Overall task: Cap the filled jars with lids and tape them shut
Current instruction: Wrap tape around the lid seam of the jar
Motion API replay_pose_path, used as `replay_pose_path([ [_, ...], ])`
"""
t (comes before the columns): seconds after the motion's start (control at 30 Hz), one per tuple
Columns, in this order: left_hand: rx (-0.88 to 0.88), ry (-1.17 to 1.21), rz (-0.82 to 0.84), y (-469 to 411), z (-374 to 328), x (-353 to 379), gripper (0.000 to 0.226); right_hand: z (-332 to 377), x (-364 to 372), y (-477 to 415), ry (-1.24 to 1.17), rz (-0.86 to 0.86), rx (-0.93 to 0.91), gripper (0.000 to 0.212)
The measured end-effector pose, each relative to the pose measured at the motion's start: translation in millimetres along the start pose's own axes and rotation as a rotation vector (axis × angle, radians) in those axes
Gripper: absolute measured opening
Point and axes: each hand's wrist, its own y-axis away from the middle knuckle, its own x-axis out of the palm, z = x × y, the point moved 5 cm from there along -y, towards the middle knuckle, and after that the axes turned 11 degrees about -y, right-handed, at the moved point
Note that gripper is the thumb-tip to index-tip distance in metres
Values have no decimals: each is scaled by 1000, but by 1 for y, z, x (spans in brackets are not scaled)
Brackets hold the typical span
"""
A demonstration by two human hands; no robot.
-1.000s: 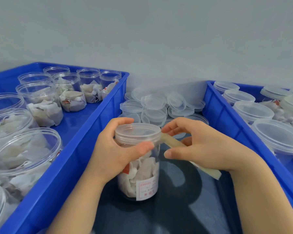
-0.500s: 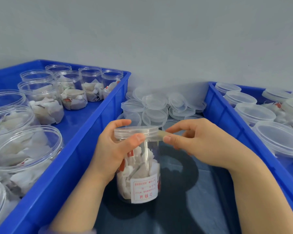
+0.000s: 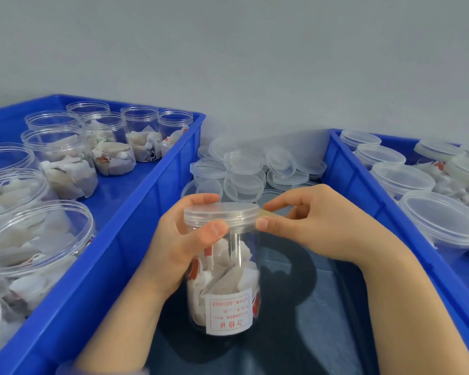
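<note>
The tall clear plastic jar (image 3: pixel 222 280) is upright over the dark surface (image 3: pixel 295 334), between the left blue plastic crate (image 3: pixel 106 253) and the right blue plastic crate (image 3: pixel 363 190). It holds white sachets with red tags and bears a white printed label (image 3: pixel 229 312). A clear round lid (image 3: pixel 221 211) caps it. The left hand (image 3: pixel 179 244) grips the jar's neck. The right hand (image 3: pixel 317 228) pinches a yellowish tape strip (image 3: pixel 266 213) at the lid's right edge.

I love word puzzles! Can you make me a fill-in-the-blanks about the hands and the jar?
1. The left hand grips the ____ with the white label.
2. The right hand pinches a strip of ____ at the lid.
3. The left crate, holding open jars, is coloured ____.

Missing words: jar; tape; blue.
</note>
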Motion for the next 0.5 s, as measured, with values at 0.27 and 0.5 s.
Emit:
replay_pose_path([
  [0.27, -18, -9, 107, 2, -3, 9, 124, -8, 7, -2, -26, 171, 24, 96],
  [0.5, 40, -66, -46, 3, -11, 5, 84, 0, 14, -2, -47, 164, 45, 87],
])
